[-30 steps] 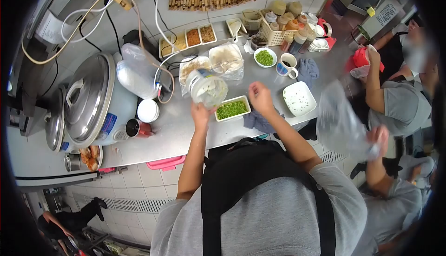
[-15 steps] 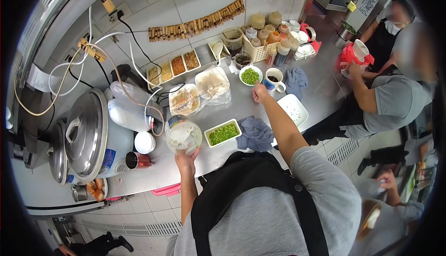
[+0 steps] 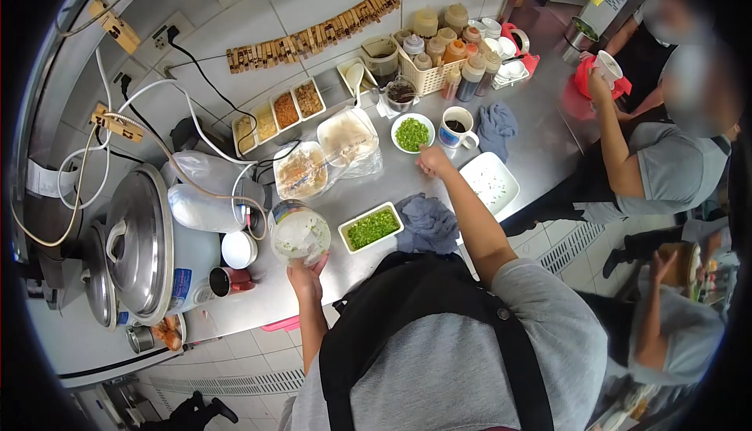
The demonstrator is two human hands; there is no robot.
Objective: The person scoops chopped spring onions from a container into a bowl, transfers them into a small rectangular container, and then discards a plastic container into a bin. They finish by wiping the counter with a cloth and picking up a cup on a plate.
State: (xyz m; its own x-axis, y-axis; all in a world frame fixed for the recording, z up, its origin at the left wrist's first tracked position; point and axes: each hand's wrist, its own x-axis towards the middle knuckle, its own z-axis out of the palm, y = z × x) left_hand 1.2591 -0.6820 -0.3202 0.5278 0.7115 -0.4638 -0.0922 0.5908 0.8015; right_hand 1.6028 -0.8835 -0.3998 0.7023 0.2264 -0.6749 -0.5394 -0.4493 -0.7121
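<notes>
My left hand (image 3: 306, 273) grips the near edge of a clear plastic container (image 3: 300, 234) with green bits inside, tilted over the steel counter. My right hand (image 3: 432, 162) is closed just below a white bowl (image 3: 412, 133) of chopped greens; what its fingers hold, if anything, is too small to make out. Between my arms a rectangular white dish (image 3: 370, 227) of chopped greens lies beside a crumpled blue cloth (image 3: 427, 224). A mug (image 3: 457, 127) with dark contents stands right of the bowl. To the right of my forearm is a white tray (image 3: 489, 185) with scattered green bits.
Large lidded pots (image 3: 139, 235) and a red cup (image 3: 230, 281) stand at the left. Bagged containers (image 3: 348, 137), topping trays (image 3: 287, 108) and a bottle basket (image 3: 432, 76) line the back. Co-workers (image 3: 666, 149) stand at the right, one holding a white cup (image 3: 608, 66).
My right hand has shifted slightly left and down, still near the bowl. The clear container remains in my left hand. A co-worker at the right has raised a white cup over the red bag.
</notes>
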